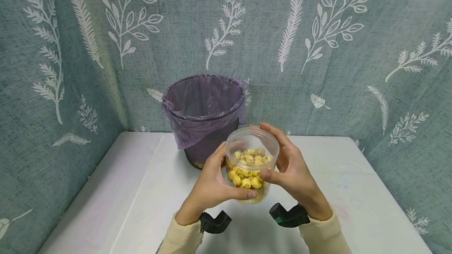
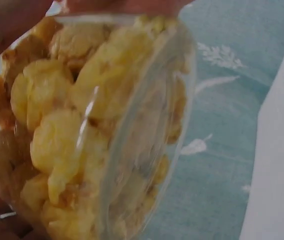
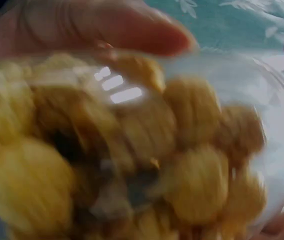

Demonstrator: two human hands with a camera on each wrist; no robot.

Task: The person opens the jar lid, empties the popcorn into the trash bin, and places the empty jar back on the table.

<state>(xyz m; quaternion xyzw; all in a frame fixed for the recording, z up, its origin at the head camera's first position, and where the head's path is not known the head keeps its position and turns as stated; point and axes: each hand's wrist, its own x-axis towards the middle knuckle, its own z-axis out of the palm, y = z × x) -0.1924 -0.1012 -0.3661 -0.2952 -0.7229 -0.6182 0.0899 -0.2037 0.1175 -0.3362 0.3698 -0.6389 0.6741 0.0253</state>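
A clear plastic jar [image 1: 252, 166], partly filled with yellow popcorn [image 1: 246, 183], is held up over the table between both hands, its round top tilted toward the head camera. My left hand [image 1: 212, 181] grips the lower left side, thumb across the front. On the opposite side my right hand [image 1: 293, 164] grips the jar near its rim, thumb at the front and fingers behind. Popcorn pieces [image 2: 57, 135] show large through the wall in the left wrist view. The right wrist view is blurred, with the right thumb [image 3: 147, 32] along the jar's side.
Behind the jar and to its left stands a black mesh waste bin [image 1: 215, 142] lined with a purple plastic bag [image 1: 192, 128]. The white table [image 1: 148, 191] is enclosed by a grey-green curtain [image 1: 261, 50] with a white leaf print. Black wrist cameras [image 1: 215, 222] sit on both wrists.
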